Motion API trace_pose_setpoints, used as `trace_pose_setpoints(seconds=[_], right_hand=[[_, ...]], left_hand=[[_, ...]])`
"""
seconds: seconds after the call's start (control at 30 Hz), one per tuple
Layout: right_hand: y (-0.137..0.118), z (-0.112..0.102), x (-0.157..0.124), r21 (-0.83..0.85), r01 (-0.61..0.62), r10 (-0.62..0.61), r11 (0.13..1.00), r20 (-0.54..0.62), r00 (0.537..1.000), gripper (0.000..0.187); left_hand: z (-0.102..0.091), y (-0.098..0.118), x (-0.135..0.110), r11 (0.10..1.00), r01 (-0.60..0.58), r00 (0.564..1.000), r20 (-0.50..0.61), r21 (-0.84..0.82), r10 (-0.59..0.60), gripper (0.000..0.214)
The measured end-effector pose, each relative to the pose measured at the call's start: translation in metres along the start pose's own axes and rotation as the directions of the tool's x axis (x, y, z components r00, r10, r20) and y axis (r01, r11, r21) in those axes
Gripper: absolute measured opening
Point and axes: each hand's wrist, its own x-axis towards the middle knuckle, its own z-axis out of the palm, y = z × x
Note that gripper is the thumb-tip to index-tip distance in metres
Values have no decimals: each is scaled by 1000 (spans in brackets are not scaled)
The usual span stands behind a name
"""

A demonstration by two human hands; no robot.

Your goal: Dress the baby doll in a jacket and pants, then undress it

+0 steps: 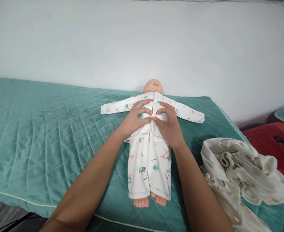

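Note:
A baby doll point(153, 86) lies on its back, head toward the wall, dressed in a white printed jacket point(117, 105) and matching trousers point(139, 167). Its sleeves stretch out to both sides, and its toes show below the trouser cuffs. Over the doll's chest, my left hand point(138, 117) pinches the jacket's front edge near the middle seam. Opposite it, my right hand point(168, 124) grips the other front edge, thumb and finger closed on the cloth. The thumbs nearly meet at the front opening. Any fastener between the fingertips is hidden.
Under the doll spreads a green quilted cover point(47, 135) with a pale piped edge. Crumpled whitish cloth point(241, 174) is heaped at the right, beside a red case-like object point(272, 145). A plain white wall point(108, 42) rises behind. Dark flooring point(1, 216) shows at the lower left.

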Motion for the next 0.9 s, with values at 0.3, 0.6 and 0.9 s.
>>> trace_pose_setpoints(seconds=[0.3,0.6,0.9], right_hand=[[-2,-5,0,121,-43,45,992,-17,999,7],[-5,-4,2,125,-92,100,988,-56,993,11],[1,-10,1,573,-378,567,728,-192,801,23]], left_hand=[[10,4,-6,961,-171,975,-105,216,197,15],[9,8,-6,953,-209,975,-34,220,221,16],[16,5,-4,992,53,972,-235,113,-26,27]])
